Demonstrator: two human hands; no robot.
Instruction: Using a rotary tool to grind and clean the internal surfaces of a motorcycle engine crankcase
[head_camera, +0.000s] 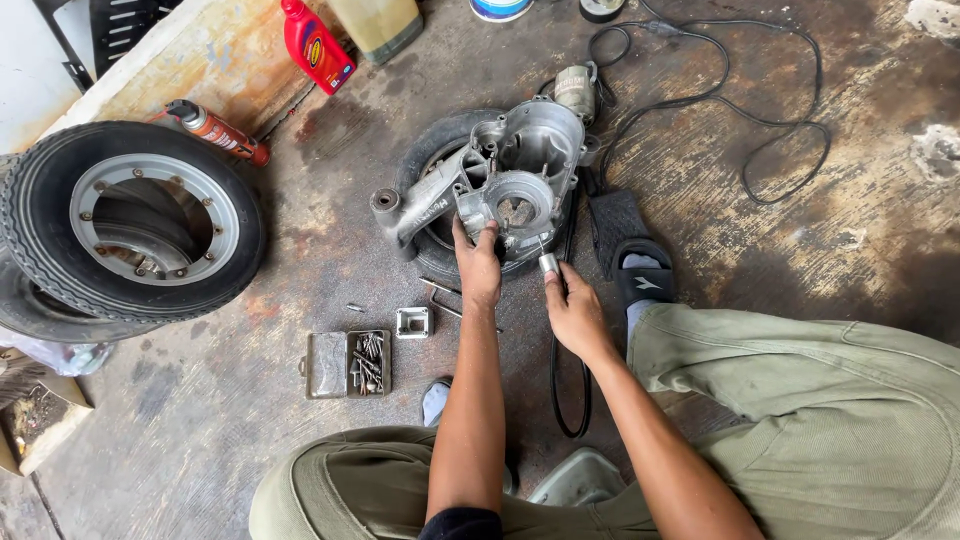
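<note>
From the head camera: the left hand (478, 268) grips the lower edge of the grey metal engine casing (520, 170), fingers curled over its rim. The casing lies on a small tyre (425, 165) on the concrete floor (300, 200). The right hand (572, 312) pinches a small silver cylinder (548, 263) just below the casing. An open tin of bits (348, 364) lies left, a big wheel (135, 215) further left.

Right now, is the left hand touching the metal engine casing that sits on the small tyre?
Touching. The head view shows the left hand with its fingers laid on the lower edge of the engine casing, no gap between them. The right hand holds a small metal cylinder beside it.
</note>
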